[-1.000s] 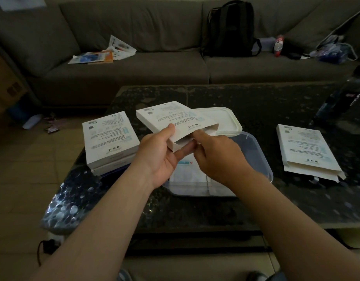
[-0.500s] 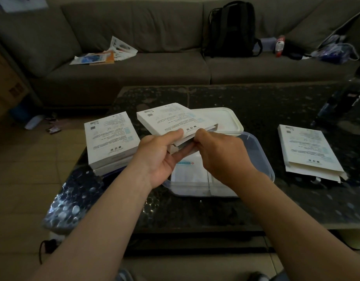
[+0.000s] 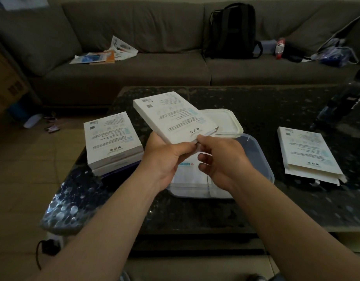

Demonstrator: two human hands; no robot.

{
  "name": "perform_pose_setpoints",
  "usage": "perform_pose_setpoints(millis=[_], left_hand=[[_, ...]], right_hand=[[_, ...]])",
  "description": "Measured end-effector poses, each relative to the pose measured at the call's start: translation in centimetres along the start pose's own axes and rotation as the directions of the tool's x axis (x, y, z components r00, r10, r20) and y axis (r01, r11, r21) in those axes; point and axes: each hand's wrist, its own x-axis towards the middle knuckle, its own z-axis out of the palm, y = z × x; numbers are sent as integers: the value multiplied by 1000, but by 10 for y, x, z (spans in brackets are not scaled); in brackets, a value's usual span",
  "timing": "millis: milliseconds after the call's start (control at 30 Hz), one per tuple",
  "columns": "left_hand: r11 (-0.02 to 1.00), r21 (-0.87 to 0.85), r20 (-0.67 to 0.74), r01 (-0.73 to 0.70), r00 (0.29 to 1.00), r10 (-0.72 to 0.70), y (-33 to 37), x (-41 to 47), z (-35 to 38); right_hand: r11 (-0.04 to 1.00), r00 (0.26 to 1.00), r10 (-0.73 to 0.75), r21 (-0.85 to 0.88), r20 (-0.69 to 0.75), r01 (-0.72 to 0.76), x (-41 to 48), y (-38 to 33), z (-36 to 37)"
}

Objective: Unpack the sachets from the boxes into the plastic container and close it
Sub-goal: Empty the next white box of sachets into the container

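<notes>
My left hand [image 3: 165, 159] grips a flat white box [image 3: 173, 116] by its near end, tilted up over the clear plastic container [image 3: 258, 159]. My right hand [image 3: 219, 159] pinches something thin and white at the box's open near end; what it is cannot be made out. White sachets [image 3: 187, 175] lie inside the container. Its white lid [image 3: 225, 122] lies just behind it. Two stacked white boxes [image 3: 112, 142] sit at the table's left edge. Flattened boxes [image 3: 308, 155] lie on the right.
The dark glass coffee table [image 3: 266, 106] carries everything; a dark bottle [image 3: 341, 104] stands at its far right. Behind it runs a grey sofa [image 3: 154, 65] with papers [image 3: 106, 53], a black backpack [image 3: 233, 31] and a red-capped bottle [image 3: 279, 48].
The box in my left hand has tipped up and risen. My right hand has drawn back from inside the box's open end and now pinches at its edge.
</notes>
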Motion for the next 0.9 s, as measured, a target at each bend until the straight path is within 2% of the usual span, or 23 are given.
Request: perform_pose_setpoints(millis=[167, 367, 667, 833, 900], left_hand=[[1000, -19, -1, 2, 1000, -2, -2, 1, 3], [1000, 13, -12, 11, 1000, -11, -3, 0, 4], [996, -60, -121, 60, 990, -66, 1, 2, 3], [983, -160, -163, 86, 980, -112, 8, 5, 1], [982, -168, -177, 84, 978, -114, 9, 5, 0]], right_hand=[[1000, 1000, 29, -12, -5, -29, 2, -4, -3], [985, 1000, 24, -172, -18, -26, 1, -12, -5], [986, 999, 8, -169, 51, 1, -1, -12, -9], [976, 1000, 18, -219, 3, -17, -2, -13, -9], [946, 993, -81, -320, -90, 48, -2, -10, -10]])
